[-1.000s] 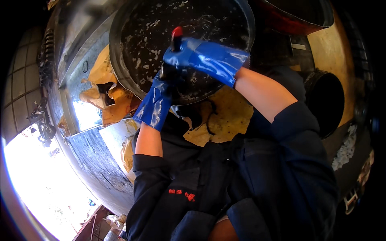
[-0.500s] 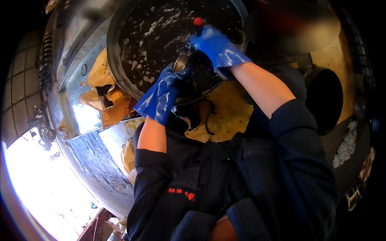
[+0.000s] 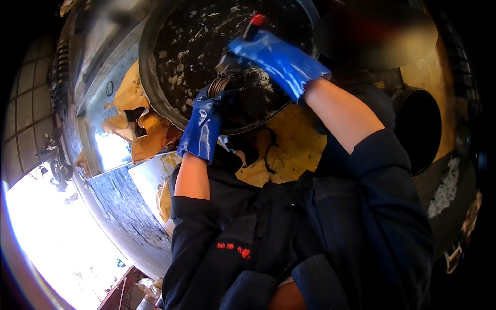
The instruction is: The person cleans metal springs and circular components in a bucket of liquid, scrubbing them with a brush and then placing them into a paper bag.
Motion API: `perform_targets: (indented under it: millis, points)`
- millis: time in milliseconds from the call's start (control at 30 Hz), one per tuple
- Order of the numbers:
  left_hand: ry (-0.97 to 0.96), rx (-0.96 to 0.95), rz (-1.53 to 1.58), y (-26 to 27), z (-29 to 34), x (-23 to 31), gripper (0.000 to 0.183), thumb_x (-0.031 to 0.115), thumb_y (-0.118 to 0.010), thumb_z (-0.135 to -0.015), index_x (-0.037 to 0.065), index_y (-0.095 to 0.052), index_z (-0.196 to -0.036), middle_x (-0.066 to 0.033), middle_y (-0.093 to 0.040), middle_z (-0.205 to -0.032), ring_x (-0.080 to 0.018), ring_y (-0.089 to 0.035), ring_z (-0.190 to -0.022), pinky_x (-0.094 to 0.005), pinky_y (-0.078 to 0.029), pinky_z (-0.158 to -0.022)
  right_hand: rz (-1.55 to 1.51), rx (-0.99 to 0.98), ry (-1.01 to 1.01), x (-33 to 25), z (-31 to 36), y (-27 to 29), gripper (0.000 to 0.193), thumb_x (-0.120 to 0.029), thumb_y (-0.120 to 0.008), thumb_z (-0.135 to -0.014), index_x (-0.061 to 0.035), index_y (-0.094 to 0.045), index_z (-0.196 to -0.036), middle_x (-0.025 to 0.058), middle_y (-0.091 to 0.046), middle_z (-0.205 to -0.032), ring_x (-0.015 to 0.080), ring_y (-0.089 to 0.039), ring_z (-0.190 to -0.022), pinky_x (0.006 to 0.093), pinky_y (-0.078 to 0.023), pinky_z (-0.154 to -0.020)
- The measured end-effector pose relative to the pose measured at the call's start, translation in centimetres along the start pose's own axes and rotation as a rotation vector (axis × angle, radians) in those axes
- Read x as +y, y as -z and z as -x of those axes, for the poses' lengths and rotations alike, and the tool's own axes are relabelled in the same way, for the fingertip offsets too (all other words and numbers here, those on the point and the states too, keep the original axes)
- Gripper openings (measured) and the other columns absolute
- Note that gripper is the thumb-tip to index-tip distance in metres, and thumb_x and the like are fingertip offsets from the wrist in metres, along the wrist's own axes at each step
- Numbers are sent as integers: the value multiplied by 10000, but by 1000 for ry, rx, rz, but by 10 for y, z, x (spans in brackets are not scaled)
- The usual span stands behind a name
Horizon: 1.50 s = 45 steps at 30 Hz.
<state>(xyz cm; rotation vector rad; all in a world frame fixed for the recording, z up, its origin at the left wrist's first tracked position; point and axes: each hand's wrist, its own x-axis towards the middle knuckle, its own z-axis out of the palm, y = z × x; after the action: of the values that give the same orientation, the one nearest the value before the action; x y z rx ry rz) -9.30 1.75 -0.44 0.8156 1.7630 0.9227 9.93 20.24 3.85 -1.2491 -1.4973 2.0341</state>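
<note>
My left hand point(image 3: 205, 116), in a wet blue rubber glove, is closed around a ribbed round metal part point(image 3: 219, 84) that looks like a stack of rings. It holds the part over the near left side of a wide black tub point(image 3: 147, 77) of dark, foamy liquid. My right hand point(image 3: 263, 49), gloved the same way, grips a brush point(image 3: 256, 21) by its dark, red-ended handle. The brush's blurred head is just above the ribbed part; whether they touch I cannot tell. My left palm and fingers hide the lower side of the part.
Torn brown paper point(image 3: 147, 137) lies left of the tub. A dark open cylinder point(image 3: 418, 129) stands at the right. Stained yellowish sheet point(image 3: 294, 150) covers the floor between the tub and my lap. A blurred round object point(image 3: 375, 36) fills the upper right.
My right hand has moved left with the brush, bringing its head over the ribbed part. My left hand has shifted slightly left with the part.
</note>
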Motion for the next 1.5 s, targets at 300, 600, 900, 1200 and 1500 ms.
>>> perform_targets:
  millis: [300,600,900,1200,1500]
  points:
    - [9,-36,-28,3,13,17,387,5,-663,-998,11,-626,-1383,-109,-733,-1215,-188,-692,-1002,-308,-572,-887,470,20,61,0,-1,-40,304,-373,-676,-942,-102,-749,-1059,95,-769,-946,262,-730,-866,395,-553,-841]
    - [139,-72,421,41,1,-34,385,-30,-660,-990,-6,-632,-1373,-69,-733,-1153,-157,-683,-946,-299,-577,-826,303,-313,190,-2,5,-72,322,-426,-711,-966,-107,-701,-1005,68,-658,-838,183,-662,-797,382,-535,-777]
    - [224,-86,368,-7,-3,22,356,15,-712,-972,-18,-660,-1323,-97,-755,-1102,-169,-702,-911,-293,-579,-849,466,248,56,29,-2,-13,347,-350,-677,-947,-37,-750,-1078,164,-763,-943,296,-735,-915,408,-539,-875]
    - [106,-101,392,-30,-8,26,397,-57,-756,-920,-3,-652,-1300,-85,-757,-1091,-177,-725,-954,-332,-619,-834,159,294,123,10,0,15,383,-381,-700,-945,-17,-752,-1053,128,-755,-901,226,-721,-865,357,-536,-849]
    - [182,-75,234,22,-23,-27,358,66,-734,-958,17,-650,-1302,-132,-745,-1102,-245,-706,-990,-422,-593,-825,-21,146,27,-1,4,-6,350,-369,-743,-945,-48,-748,-1083,65,-757,-953,167,-699,-896,318,-526,-863]
